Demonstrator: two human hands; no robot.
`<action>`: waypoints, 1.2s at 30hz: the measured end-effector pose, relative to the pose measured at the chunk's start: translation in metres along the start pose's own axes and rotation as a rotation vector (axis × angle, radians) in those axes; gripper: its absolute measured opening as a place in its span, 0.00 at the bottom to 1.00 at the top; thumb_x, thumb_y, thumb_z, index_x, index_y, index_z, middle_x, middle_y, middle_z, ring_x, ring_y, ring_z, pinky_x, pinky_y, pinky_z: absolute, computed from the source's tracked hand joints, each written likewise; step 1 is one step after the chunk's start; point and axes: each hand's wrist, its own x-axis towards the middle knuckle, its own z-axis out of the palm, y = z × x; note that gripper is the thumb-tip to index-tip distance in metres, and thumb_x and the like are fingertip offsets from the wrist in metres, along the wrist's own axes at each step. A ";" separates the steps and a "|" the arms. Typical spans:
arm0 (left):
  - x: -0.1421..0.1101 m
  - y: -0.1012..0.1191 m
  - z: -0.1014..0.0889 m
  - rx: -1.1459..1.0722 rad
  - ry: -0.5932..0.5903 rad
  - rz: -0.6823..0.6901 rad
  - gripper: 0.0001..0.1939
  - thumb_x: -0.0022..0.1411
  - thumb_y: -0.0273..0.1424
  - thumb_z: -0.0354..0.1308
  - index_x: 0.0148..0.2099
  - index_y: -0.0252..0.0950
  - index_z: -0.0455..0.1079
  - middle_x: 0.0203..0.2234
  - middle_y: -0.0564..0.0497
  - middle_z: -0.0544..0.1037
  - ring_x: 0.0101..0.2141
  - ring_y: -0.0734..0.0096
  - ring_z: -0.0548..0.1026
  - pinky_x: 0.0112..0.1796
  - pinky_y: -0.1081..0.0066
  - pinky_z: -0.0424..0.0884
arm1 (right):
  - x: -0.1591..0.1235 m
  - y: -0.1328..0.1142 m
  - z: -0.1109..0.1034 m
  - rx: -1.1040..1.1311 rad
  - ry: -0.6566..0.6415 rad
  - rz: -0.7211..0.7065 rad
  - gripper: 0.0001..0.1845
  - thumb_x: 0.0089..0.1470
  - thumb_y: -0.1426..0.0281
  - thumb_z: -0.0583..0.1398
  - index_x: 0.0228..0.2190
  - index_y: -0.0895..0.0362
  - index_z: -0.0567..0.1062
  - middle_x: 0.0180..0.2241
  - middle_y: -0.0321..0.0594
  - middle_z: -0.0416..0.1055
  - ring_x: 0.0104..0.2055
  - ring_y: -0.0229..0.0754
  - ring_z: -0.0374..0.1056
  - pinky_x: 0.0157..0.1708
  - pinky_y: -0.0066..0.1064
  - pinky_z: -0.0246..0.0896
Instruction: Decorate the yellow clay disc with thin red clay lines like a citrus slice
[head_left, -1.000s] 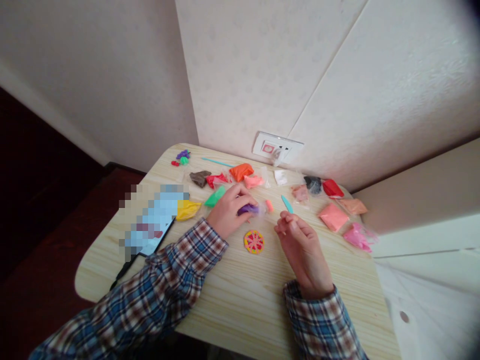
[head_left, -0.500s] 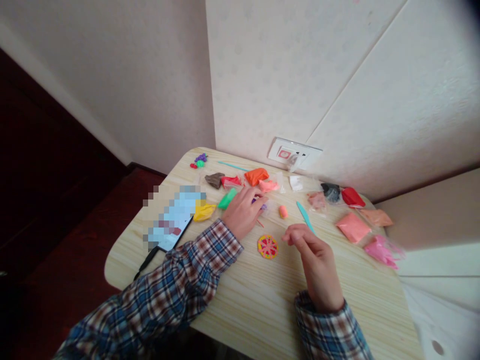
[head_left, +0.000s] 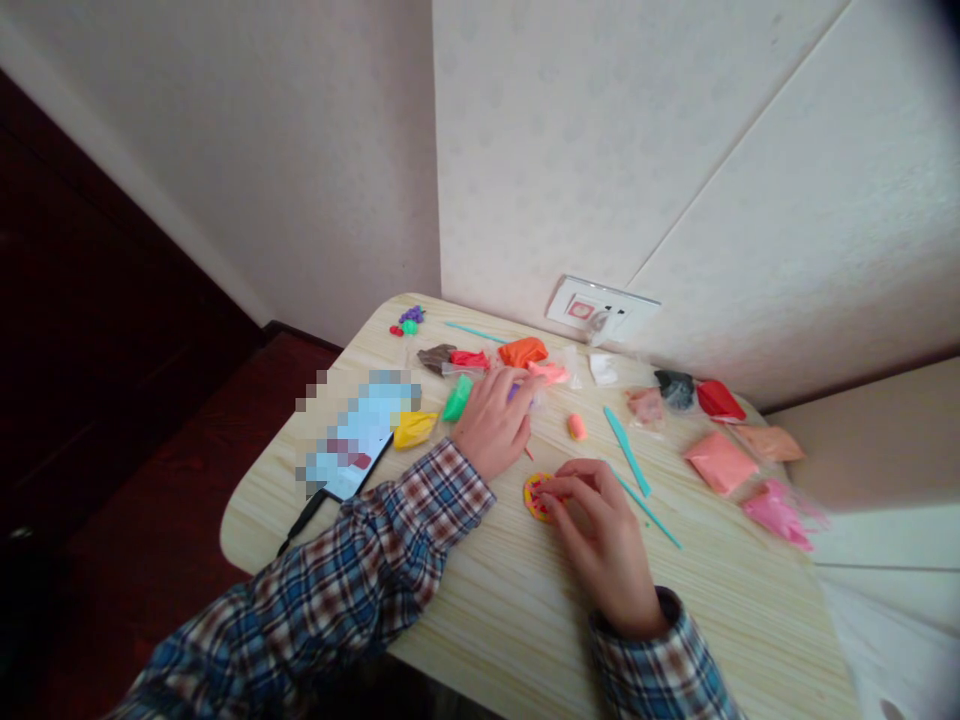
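Observation:
A small round clay disc, yellow-rimmed with red and pink inside, lies on the table, partly covered by my right hand. The fingertips of that hand are pinched together over the disc; anything between them is too small to make out. My left hand rests palm down with its fingers stretched out, beside a purple clay packet. A thin red strip lies just by its thumb side. Beyond the right hand sits a small pink-orange clay lump.
Bagged clay lines the back, including an orange packet and a green one. A teal knife and thin teal stick lie right. A phone lies left; small clay fruits sit in the far corner.
My right hand has moved left and down onto the clay disc, uncovering the thin teal stick. My left hand stays at about the same place. The view has shifted slightly.

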 end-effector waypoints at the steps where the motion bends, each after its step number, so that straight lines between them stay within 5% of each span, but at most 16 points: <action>1: 0.000 0.000 0.000 -0.013 0.011 0.001 0.24 0.56 0.22 0.49 0.56 0.34 0.59 0.49 0.42 0.64 0.50 0.59 0.62 0.50 0.58 0.61 | 0.000 0.000 0.001 -0.029 -0.013 -0.009 0.06 0.54 0.70 0.57 0.31 0.53 0.75 0.36 0.42 0.66 0.41 0.45 0.63 0.40 0.40 0.58; 12: 0.001 0.001 -0.002 -0.068 0.151 0.019 0.23 0.54 0.20 0.50 0.53 0.35 0.61 0.50 0.42 0.63 0.52 0.59 0.61 0.54 0.56 0.59 | -0.002 0.002 -0.003 -0.093 0.024 -0.015 0.05 0.55 0.68 0.57 0.32 0.53 0.74 0.36 0.41 0.66 0.40 0.45 0.63 0.40 0.40 0.56; 26: 0.000 0.002 -0.004 -0.090 0.165 0.045 0.21 0.55 0.20 0.50 0.51 0.36 0.63 0.50 0.43 0.64 0.51 0.60 0.62 0.52 0.57 0.61 | -0.005 0.000 0.003 -0.148 -0.025 -0.047 0.09 0.55 0.68 0.57 0.38 0.49 0.74 0.38 0.39 0.68 0.43 0.46 0.64 0.44 0.43 0.51; 36: 0.001 0.004 -0.006 -0.117 0.188 0.041 0.19 0.55 0.20 0.50 0.49 0.35 0.64 0.48 0.44 0.65 0.50 0.61 0.63 0.52 0.59 0.62 | -0.016 0.011 -0.015 0.182 0.040 0.047 0.17 0.55 0.68 0.57 0.47 0.48 0.69 0.47 0.42 0.64 0.50 0.48 0.59 0.50 0.44 0.53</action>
